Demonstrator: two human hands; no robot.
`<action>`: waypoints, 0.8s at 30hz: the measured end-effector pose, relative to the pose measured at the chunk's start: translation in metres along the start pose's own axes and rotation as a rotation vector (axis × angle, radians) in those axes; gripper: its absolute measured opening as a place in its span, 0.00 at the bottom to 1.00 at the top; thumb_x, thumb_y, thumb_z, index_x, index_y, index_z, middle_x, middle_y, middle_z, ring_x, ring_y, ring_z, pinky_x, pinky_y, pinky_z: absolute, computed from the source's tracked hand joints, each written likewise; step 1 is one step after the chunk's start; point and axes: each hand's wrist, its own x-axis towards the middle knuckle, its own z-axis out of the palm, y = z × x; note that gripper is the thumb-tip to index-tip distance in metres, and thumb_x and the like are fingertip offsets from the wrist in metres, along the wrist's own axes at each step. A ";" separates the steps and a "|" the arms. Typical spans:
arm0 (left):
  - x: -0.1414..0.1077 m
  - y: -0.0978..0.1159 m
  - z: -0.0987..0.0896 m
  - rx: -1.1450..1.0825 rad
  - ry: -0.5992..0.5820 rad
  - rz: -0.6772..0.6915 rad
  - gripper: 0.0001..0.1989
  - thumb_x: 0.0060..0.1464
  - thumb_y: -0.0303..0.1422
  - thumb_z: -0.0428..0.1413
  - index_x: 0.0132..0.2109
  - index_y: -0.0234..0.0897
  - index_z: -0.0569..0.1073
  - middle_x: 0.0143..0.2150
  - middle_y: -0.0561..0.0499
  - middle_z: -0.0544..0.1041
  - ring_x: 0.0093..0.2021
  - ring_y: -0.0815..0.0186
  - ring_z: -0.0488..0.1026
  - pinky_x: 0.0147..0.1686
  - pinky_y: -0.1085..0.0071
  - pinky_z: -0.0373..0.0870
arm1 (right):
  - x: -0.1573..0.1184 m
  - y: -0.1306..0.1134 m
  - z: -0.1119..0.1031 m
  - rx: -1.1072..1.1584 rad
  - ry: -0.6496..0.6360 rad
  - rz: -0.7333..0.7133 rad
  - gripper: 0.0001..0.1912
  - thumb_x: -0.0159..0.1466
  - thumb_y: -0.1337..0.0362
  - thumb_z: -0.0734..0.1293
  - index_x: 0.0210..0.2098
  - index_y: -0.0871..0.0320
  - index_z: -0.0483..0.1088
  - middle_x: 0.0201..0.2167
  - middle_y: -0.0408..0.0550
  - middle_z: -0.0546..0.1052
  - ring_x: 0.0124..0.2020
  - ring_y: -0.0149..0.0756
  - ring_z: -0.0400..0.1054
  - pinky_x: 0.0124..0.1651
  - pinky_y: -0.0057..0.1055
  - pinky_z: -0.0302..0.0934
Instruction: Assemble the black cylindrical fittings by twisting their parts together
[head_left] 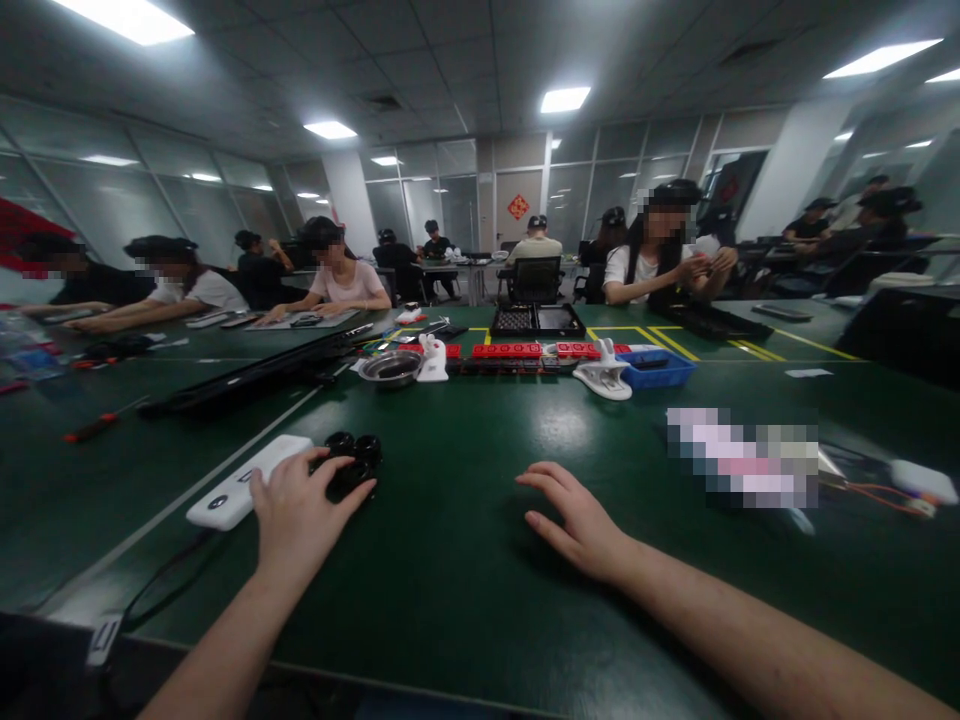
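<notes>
My left hand (pixel 300 500) is at a cluster of glossy black round pieces (pixel 367 447) on the green table. Its thumb and fingers curve around the near part of the cluster, partly hiding it. What exactly the pieces are I cannot make out. Just beside this hand lies a white power bank (pixel 225 497) with a dark cable running off the front edge. My right hand (pixel 574 520) hovers over or rests on the bare tabletop, fingers stretched out and apart, holding nothing.
Across the table stand a metal bowl (pixel 390 368), two white clips (pixel 604 374), red blocks in a row (pixel 517 352) and a blue tray (pixel 660 367). A long black part (pixel 262 373) and a screwdriver (pixel 94 427) lie left. Wired items (pixel 919 482) lie right. People sit beyond.
</notes>
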 end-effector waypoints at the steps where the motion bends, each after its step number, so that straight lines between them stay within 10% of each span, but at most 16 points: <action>1: 0.001 0.002 -0.001 0.022 -0.002 0.007 0.18 0.46 0.46 0.53 0.41 0.41 0.72 0.48 0.45 0.65 0.50 0.51 0.58 0.54 0.50 0.38 | 0.000 0.000 -0.001 -0.004 -0.002 0.001 0.16 0.60 0.65 0.59 0.48 0.57 0.60 0.47 0.53 0.63 0.48 0.40 0.60 0.49 0.38 0.58; 12: 0.007 0.003 0.004 0.077 -0.158 -0.010 0.23 0.46 0.50 0.49 0.42 0.39 0.72 0.43 0.44 0.66 0.45 0.51 0.61 0.41 0.59 0.55 | 0.003 0.002 -0.002 -0.036 -0.039 -0.002 0.12 0.60 0.65 0.60 0.44 0.56 0.64 0.44 0.52 0.65 0.46 0.40 0.61 0.47 0.38 0.60; 24: 0.013 -0.015 0.016 0.073 -0.006 -0.026 0.32 0.42 0.52 0.51 0.48 0.31 0.64 0.48 0.38 0.61 0.48 0.47 0.58 0.45 0.56 0.54 | 0.003 0.003 -0.001 -0.033 -0.044 0.010 0.10 0.60 0.66 0.59 0.42 0.57 0.65 0.43 0.52 0.65 0.46 0.40 0.61 0.48 0.39 0.59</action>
